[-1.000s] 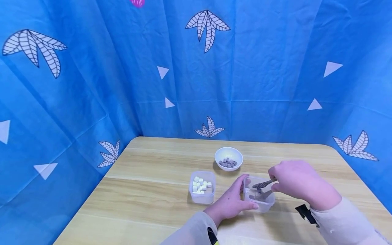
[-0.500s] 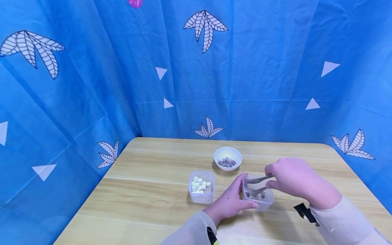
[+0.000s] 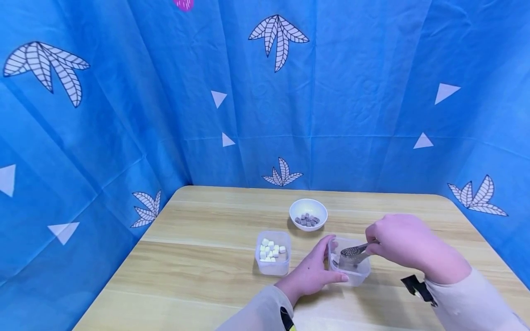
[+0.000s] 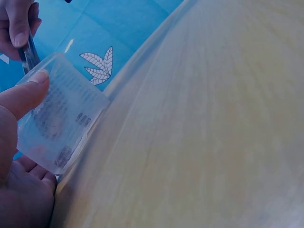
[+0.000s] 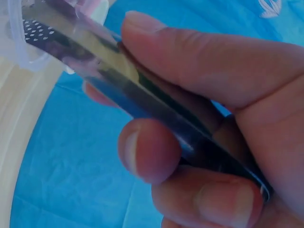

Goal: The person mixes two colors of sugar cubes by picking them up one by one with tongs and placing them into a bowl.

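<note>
My left hand (image 3: 312,271) holds a clear plastic container (image 3: 358,278) at the right, thumb on the near side and fingers around the far left. My right hand (image 3: 401,240) grips metal tongs (image 3: 354,251) with perforated tips, which reach down into that container. The arms of the tongs (image 5: 128,85) are squeezed close together; whether a cube sits between the tips is hidden. Through the container's wall in the left wrist view, small dark cubes (image 4: 62,155) show at the bottom.
A second clear container (image 3: 274,269) with several white cubes (image 3: 271,251) stands left of my left hand. Behind, a white bowl (image 3: 308,205) holds several grey-brown cubes (image 3: 308,221). The wooden table (image 3: 186,257) ends against a blue curtain (image 3: 352,115).
The tongs were spread inside the container half a second ago, and their arms have now come together. My right hand has shifted slightly right. The left hand stays on the container.
</note>
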`<control>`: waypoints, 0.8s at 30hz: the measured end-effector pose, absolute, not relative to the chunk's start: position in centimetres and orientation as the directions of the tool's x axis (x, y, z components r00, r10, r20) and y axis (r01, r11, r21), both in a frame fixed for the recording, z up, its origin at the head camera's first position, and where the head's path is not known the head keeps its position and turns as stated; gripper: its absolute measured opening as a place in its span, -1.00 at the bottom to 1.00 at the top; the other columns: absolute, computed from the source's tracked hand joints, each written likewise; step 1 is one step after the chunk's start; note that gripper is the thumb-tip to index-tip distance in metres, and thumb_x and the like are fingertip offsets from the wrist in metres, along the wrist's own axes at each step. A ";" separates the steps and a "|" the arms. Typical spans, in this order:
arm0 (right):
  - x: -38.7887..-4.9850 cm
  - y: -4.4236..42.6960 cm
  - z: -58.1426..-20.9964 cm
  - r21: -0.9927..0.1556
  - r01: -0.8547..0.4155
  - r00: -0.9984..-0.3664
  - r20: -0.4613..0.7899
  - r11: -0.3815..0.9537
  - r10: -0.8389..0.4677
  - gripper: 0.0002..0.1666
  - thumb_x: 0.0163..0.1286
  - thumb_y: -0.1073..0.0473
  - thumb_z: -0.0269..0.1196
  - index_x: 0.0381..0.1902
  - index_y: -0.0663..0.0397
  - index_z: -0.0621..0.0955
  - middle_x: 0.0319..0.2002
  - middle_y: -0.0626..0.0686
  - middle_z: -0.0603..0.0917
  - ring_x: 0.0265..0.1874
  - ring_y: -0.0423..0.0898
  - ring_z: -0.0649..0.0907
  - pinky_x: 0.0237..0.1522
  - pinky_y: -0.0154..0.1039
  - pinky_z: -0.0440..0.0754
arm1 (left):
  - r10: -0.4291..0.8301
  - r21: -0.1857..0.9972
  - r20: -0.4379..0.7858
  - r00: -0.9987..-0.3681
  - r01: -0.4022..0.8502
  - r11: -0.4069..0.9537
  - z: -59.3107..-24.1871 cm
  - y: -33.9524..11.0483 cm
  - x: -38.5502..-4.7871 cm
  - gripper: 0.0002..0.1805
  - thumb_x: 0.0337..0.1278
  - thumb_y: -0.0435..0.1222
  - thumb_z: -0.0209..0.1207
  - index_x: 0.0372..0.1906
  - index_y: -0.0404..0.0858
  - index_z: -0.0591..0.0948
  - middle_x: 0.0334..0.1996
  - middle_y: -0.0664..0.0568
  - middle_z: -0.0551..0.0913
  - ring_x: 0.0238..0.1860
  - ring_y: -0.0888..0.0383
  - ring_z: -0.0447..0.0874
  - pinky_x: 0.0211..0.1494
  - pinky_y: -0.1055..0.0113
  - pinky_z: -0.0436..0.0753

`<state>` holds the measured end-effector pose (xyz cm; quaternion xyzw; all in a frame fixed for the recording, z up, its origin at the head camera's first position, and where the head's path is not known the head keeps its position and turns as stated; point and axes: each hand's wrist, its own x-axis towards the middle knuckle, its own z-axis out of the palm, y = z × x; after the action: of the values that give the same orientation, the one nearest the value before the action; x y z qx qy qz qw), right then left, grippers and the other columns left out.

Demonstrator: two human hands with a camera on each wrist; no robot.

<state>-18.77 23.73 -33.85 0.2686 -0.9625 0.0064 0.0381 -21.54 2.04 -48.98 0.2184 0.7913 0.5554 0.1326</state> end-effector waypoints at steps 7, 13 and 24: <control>-18.6 25.5 -33.2 -0.061 -0.526 -0.846 0.145 0.849 -0.513 -0.89 0.26 -0.07 0.44 -0.41 -0.42 0.68 -0.52 -0.42 0.55 -0.60 -0.35 0.41 -0.55 -0.24 0.41 | 0.489 0.936 0.030 -0.872 0.195 0.291 -49.0 2.0 -21.5 0.12 -0.07 -0.09 0.54 0.58 0.15 0.11 0.43 0.25 0.35 0.43 0.20 0.28 0.53 -0.05 0.13; -18.3 26.3 -32.5 -0.064 -0.522 -0.832 0.256 0.851 -0.491 -0.93 0.32 -0.10 0.39 -0.28 -0.36 0.74 -0.46 -0.39 0.63 -0.57 -0.37 0.48 -0.53 -0.22 0.49 | 0.492 0.936 0.032 -0.870 0.199 0.292 -49.0 2.0 -21.6 0.12 -0.07 -0.07 0.53 0.57 0.20 0.10 0.43 0.26 0.34 0.44 0.22 0.27 0.55 0.01 0.12; -20.3 25.1 -35.2 -0.093 -0.483 -0.799 0.454 0.871 -0.395 -0.79 0.39 -0.08 0.34 -0.14 -0.18 0.77 -0.47 -0.27 0.69 -0.66 -0.31 0.41 -0.56 -0.21 0.46 | 0.496 0.933 0.036 -0.868 0.207 0.295 -49.1 2.0 -21.7 0.11 -0.07 -0.05 0.53 0.57 0.08 0.13 0.42 0.26 0.36 0.41 0.23 0.31 0.53 0.01 0.17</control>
<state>-20.29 25.15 -35.21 0.2328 -0.9428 0.1024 0.2155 -21.68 2.04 -49.14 0.2214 0.7938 0.5510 0.1312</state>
